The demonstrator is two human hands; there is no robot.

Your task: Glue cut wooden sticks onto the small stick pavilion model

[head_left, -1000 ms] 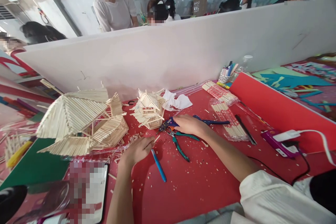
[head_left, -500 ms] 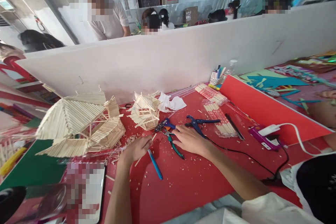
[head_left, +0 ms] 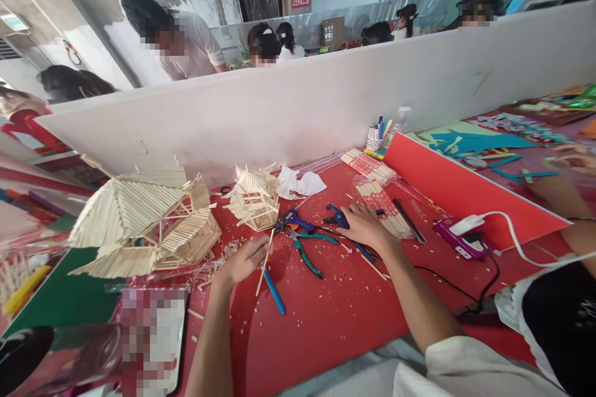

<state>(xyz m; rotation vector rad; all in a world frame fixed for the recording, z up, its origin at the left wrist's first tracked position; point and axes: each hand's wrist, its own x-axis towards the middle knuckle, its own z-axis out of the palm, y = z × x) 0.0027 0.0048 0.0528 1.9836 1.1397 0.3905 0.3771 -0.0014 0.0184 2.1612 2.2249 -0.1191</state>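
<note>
My left hand [head_left: 243, 260] is closed on a thin wooden stick [head_left: 261, 274], slanting down in front of the fingertips. A blue pen [head_left: 274, 293] lies on the table just below that hand. My right hand [head_left: 365, 227] curls over a blue-handled tool [head_left: 336, 216]; the palm hides much of it, so its kind is unclear. Between the hands lie green-handled pliers [head_left: 308, 255] and another blue tool [head_left: 298, 221]. Behind my left hand stands a small house-like model of wooden sticks [head_left: 257, 198], with a larger stick model [head_left: 135, 211] to its left.
Wrapped bundles of sticks [head_left: 382, 208], a pen cup [head_left: 376, 139] and a purple power strip [head_left: 460, 239] are on the right. A red board [head_left: 456, 189] stands beside them. A white partition [head_left: 279, 111] runs behind, with people beyond. Wood scraps are scattered about the table.
My right hand has moved right, from beside the green-handled pliers onto the blue-handled tool. The stick in my left hand now points more steeply. The person behind the partition has bent lower.
</note>
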